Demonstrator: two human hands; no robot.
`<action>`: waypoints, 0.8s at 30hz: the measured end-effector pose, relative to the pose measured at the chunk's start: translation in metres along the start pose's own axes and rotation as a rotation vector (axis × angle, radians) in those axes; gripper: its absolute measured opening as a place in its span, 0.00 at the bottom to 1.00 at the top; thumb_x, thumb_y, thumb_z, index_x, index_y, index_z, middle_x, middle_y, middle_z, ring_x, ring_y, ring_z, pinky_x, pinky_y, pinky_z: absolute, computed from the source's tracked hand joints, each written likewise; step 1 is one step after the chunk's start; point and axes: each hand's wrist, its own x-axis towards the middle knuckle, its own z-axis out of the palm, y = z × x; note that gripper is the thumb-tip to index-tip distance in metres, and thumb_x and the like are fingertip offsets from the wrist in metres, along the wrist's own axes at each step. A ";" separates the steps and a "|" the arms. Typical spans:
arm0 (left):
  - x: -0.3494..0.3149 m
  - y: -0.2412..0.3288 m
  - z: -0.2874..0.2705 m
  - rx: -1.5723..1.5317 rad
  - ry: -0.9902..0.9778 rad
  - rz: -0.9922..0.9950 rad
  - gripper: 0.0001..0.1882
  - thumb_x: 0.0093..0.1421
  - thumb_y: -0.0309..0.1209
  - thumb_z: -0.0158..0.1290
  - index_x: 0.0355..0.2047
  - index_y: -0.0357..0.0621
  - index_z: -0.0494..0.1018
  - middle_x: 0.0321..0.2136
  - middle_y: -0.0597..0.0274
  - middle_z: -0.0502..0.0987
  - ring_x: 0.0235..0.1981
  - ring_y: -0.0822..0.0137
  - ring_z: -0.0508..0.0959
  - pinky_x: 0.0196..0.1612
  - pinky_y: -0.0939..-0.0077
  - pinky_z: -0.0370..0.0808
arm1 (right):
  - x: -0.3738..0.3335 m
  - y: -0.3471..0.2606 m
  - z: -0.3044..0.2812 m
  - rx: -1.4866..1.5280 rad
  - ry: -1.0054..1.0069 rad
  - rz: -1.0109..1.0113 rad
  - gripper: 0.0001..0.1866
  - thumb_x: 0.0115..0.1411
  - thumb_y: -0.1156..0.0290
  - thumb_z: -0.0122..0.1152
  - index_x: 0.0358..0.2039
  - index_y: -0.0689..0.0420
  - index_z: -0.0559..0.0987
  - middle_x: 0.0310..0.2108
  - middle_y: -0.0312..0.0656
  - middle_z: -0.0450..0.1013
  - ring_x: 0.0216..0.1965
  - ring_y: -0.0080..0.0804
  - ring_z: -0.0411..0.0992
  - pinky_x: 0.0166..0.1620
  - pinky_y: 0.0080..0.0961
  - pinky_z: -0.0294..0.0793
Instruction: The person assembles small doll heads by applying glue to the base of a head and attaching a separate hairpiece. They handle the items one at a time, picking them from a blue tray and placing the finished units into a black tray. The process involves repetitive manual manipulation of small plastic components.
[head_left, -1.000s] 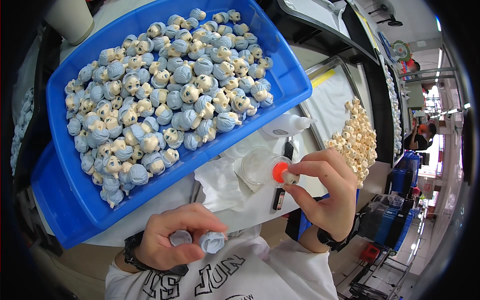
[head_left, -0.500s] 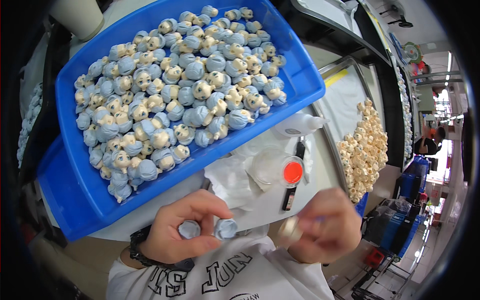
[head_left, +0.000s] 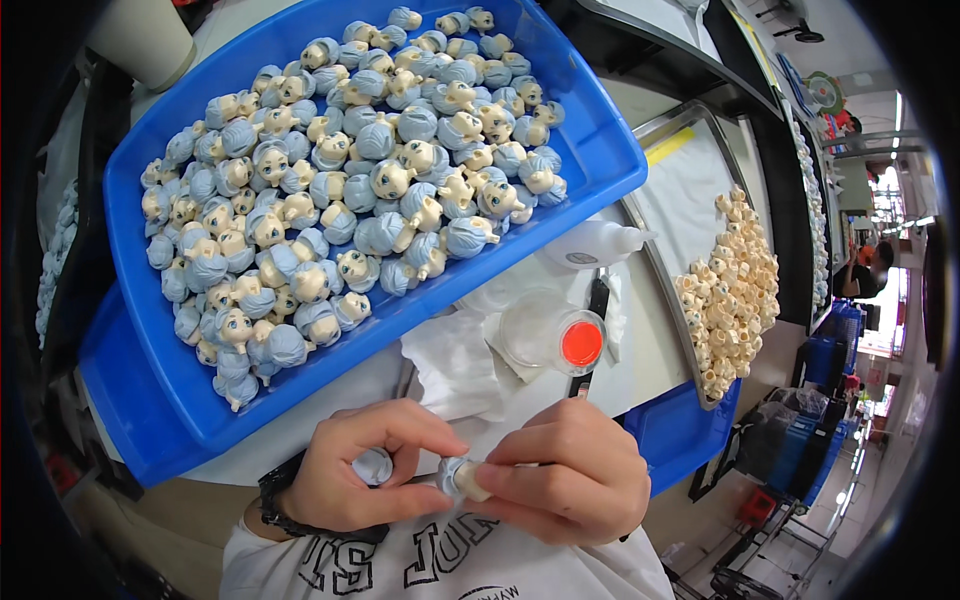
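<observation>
My left hand [head_left: 345,475] pinches a small light blue hair piece [head_left: 450,472] of a doll head between thumb and index finger. A second light blue hair piece [head_left: 373,465] is tucked against the curled fingers of the same hand. My right hand [head_left: 575,465] grips a cream doll face piece [head_left: 472,484] and presses it against the pinched hair piece, so the two parts touch. Something thin shows between the right fingers, too small to make out. Both hands are in front of my chest.
A blue bin [head_left: 400,300] full of assembled doll heads [head_left: 390,180] stands beyond my hands. At right, a metal tray [head_left: 655,265] bears a heap of cream face pieces [head_left: 735,290]. Between them are a white squeeze bottle [head_left: 600,243], a clear jar [head_left: 530,330] with a red disc, and white cloth [head_left: 455,360].
My right hand has moved left with the cream face piece and brought it against the hair piece in my left hand. The left hand has stayed nearly in place.
</observation>
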 end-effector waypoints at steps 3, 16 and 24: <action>0.000 0.000 0.000 -0.010 0.010 0.004 0.17 0.45 0.25 0.62 0.37 0.36 0.73 0.34 0.58 0.74 0.15 0.82 0.64 0.23 0.88 0.62 | 0.001 -0.004 0.000 -0.036 0.030 -0.023 0.14 0.36 0.74 0.64 0.28 0.63 0.75 0.25 0.39 0.69 0.20 0.26 0.65 0.21 0.20 0.59; -0.002 0.004 0.000 -0.033 0.039 0.057 0.16 0.46 0.24 0.61 0.38 0.38 0.74 0.38 0.53 0.74 0.18 0.80 0.68 0.21 0.89 0.66 | 0.007 0.000 0.013 -0.137 0.224 -0.212 0.09 0.34 0.78 0.67 0.21 0.62 0.78 0.17 0.41 0.72 0.13 0.20 0.63 0.14 0.13 0.57; -0.003 0.004 -0.001 -0.013 -0.005 0.038 0.21 0.48 0.23 0.58 0.44 0.36 0.69 0.38 0.55 0.74 0.19 0.83 0.68 0.22 0.89 0.65 | 0.004 -0.003 0.003 -0.199 0.023 -0.126 0.17 0.38 0.70 0.63 0.31 0.63 0.77 0.28 0.39 0.70 0.23 0.28 0.66 0.23 0.20 0.61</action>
